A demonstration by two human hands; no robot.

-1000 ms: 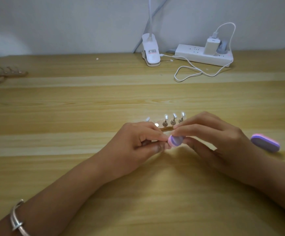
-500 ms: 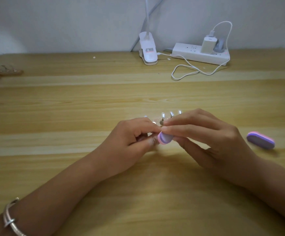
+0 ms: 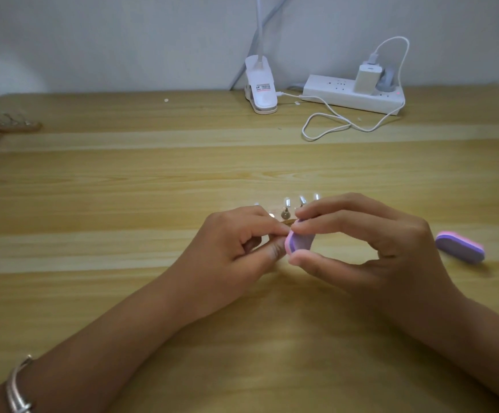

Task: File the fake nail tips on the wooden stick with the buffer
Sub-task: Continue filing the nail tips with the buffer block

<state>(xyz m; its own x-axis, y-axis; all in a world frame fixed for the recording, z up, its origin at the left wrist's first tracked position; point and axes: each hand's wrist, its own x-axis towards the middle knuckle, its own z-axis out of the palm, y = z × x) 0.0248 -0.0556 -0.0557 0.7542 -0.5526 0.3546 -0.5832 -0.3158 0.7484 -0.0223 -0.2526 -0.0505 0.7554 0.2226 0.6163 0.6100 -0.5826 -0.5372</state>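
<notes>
Head view: your right hand [image 3: 376, 242] pinched a small purple-and-pink buffer [image 3: 300, 241] between thumb and fingertips, its near end touching your left hand [image 3: 236, 245], whose curled fingers gripped the wooden stick [image 3: 286, 222] low over the middle of the table [image 3: 153, 174]. Clear fake nail tips [image 3: 287, 201] stood in a row above your knuckles, the stick itself mostly hidden. A second buffer [image 3: 459, 247] lay flat near your right hand, with a power strip [image 3: 352, 98] and clip lamp [image 3: 260, 90] along the far edge.
</notes>
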